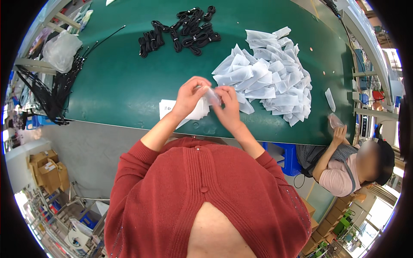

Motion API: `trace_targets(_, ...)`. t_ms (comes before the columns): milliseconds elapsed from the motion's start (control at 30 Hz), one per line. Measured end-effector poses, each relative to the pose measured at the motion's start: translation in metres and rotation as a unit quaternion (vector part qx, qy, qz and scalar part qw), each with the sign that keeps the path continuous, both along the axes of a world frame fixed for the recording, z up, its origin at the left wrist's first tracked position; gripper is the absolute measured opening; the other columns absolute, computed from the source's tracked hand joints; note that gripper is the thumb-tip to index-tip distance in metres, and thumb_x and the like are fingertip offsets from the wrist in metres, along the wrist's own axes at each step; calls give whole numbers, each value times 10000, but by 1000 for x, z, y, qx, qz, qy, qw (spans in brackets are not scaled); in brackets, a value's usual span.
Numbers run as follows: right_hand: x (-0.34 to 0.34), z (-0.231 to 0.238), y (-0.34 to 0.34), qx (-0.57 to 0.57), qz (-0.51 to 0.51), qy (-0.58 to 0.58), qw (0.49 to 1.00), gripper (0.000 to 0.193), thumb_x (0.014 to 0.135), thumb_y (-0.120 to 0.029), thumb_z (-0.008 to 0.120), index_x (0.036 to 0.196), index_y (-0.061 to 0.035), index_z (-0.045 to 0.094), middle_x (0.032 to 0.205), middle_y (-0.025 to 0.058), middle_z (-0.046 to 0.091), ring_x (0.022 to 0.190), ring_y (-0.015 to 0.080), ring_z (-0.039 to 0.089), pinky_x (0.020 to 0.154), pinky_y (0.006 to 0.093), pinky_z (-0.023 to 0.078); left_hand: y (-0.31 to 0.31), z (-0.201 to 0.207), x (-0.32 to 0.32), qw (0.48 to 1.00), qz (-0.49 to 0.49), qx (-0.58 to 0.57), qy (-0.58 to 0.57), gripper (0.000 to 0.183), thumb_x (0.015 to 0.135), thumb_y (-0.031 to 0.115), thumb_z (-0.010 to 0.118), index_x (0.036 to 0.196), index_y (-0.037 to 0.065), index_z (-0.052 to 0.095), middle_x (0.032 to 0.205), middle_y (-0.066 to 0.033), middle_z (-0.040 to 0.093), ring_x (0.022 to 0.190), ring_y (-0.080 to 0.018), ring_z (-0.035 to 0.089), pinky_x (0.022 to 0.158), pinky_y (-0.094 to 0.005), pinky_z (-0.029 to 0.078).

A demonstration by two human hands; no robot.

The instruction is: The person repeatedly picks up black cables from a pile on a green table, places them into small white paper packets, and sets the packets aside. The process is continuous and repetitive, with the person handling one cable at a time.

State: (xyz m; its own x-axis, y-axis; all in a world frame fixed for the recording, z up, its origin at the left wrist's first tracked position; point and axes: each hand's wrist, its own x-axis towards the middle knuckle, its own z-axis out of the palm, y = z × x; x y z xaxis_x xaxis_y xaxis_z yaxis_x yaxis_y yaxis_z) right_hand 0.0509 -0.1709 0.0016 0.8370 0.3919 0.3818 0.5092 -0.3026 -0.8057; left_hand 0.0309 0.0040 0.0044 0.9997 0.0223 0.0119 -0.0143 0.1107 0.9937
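Both hands are nearly closed: the left hand [189, 95] and right hand [229, 105] pinch one clear bag [212, 96] between their fingertips, above the middle of the worktop's [120, 92] near edge. One stack of white bags [199, 111] lies beneath, by that edge. To its right spreads one heap of pouches [279, 79], too overlapped to count. Several black coils [193, 36], overlapping, lie toward the far edge; one bunch of cables [60, 90] hangs over the left edge. One single pouch [330, 99] lies near the right edge.
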Motion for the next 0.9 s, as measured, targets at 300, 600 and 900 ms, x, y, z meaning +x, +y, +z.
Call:
trace_targets(300, 82, 19, -20, -124, -279, -186, 934, 358, 808, -38, 619, 1162, -9, 572, 1137, 171, 524, 1046, 349, 506, 906, 429, 424, 19, -49, -35, 929, -6, 367, -48, 272, 760, 64, 720, 1011, 59, 615, 1048, -111, 563, 989, -287, 558, 873, -372, 468)
trace_targets(600, 135, -67, 108, -232, 20, -152, 961, 403, 776, -129, 698, 1158, -48, 597, 1211, 161, 510, 1092, 351, 486, 887, 453, 438, 6, -79, -56, 868, -52, 484, -100, 186, 724, 111, 711, 877, 73, 611, 947, -81, 565, 905, -288, 543, 803, -402, 458)
trace_targets(900, 128, -94, 104, -269, -15, -45, 962, 207, 806, -140, 646, 948, -20, 556, 945, 206, 576, 806, 339, 615, 692, 418, 501, 7, -84, -56, 937, 49, 346, -20, 63, 800, 46, 674, 824, 20, 622, 847, -102, 615, 783, -278, 608, 686, -358, 506)
